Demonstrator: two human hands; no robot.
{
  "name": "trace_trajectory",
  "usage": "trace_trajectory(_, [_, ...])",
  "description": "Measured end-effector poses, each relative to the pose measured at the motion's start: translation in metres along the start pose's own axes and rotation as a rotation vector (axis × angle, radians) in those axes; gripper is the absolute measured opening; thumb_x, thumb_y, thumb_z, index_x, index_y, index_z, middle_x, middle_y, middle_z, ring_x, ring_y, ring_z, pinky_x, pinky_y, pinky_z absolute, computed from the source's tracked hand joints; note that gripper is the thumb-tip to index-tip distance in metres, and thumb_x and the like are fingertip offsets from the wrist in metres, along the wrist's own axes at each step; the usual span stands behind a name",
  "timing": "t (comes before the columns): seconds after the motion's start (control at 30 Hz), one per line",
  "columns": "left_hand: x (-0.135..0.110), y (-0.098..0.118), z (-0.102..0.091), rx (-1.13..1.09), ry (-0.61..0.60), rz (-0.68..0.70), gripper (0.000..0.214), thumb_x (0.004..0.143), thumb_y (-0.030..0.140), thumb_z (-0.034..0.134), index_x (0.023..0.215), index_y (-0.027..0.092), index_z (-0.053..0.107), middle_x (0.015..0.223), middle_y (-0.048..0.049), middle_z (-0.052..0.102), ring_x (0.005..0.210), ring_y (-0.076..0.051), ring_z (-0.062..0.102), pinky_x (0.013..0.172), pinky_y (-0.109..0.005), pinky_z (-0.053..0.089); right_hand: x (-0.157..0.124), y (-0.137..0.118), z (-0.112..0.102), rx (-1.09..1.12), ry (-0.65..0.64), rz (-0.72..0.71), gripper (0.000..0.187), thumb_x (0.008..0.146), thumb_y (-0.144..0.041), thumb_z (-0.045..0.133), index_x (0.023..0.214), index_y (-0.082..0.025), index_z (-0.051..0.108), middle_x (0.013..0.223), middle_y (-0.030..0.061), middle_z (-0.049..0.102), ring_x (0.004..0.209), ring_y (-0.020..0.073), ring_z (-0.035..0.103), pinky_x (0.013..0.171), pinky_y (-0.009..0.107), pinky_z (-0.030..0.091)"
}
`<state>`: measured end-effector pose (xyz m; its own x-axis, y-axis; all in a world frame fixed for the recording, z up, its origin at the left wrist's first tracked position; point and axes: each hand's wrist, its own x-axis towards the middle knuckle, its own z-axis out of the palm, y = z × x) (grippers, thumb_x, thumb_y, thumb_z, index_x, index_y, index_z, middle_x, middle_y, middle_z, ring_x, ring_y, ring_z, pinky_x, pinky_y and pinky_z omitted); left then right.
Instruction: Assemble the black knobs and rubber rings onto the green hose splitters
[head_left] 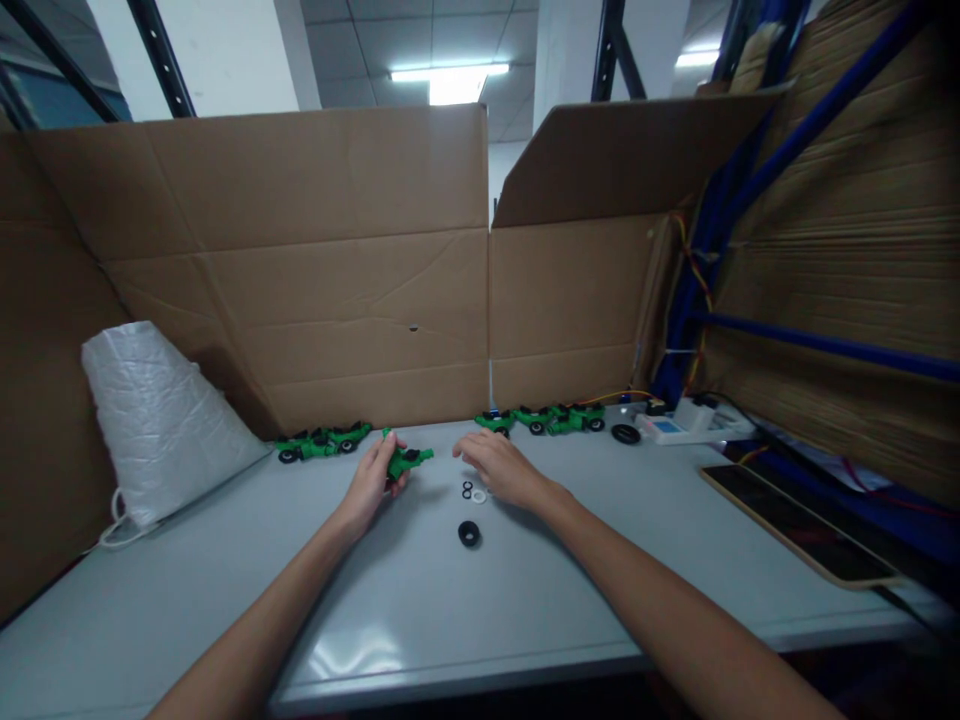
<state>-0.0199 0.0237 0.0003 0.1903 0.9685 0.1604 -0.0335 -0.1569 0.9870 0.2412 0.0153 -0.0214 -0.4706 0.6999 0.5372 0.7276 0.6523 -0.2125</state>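
My left hand (375, 478) is closed round a green toy vehicle body (409, 459) just above the grey table (420, 610). To its right, my right hand (501, 467) reaches down to the tabletop, its fingers curled over small parts that I cannot make out. A small black ring and a white ring (472, 491) lie just beside that hand. Nearer to me, a black toy wheel (469, 533) lies on the table.
Finished green toy vehicles stand in a short row at the back left (322, 441) and in another at the back right (551, 419). A white woven sack (154, 420) leans at the left. Cardboard walls (337, 270) enclose the table. A black disc (625, 433), a white device (675, 427) and a dark tablet (795, 520) lie at the right.
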Motion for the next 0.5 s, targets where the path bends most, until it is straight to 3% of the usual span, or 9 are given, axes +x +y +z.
trace_trajectory(0.23, [0.0009, -0.0002, -0.0023, 0.005, -0.003, -0.006, 0.057, 0.093, 0.076, 0.06, 0.104, 0.02, 0.06, 0.061, 0.0028, 0.06, 0.049, -0.013, 0.052, 0.048, -0.021, 0.038, 0.0013, -0.0002, 0.0037, -0.006, 0.011, 0.022, 0.031, 0.098, 0.003, 0.055, 0.117, -0.018, 0.066, 0.113, 0.0088, 0.073, 0.106, 0.0239, 0.059, 0.095, 0.034, 0.042])
trace_trajectory(0.5, [0.0049, -0.0055, -0.0063, 0.019, -0.01, -0.02, 0.057, 0.095, 0.076, 0.057, 0.105, 0.02, 0.06, 0.059, 0.003, 0.059, 0.048, -0.013, 0.051, 0.048, -0.021, 0.035, 0.0027, -0.0036, 0.0013, -0.011, 0.015, 0.008, 0.019, 0.104, -0.008, 0.059, 0.116, -0.02, 0.066, 0.114, 0.009, 0.071, 0.107, 0.0244, 0.06, 0.1, 0.037, 0.043])
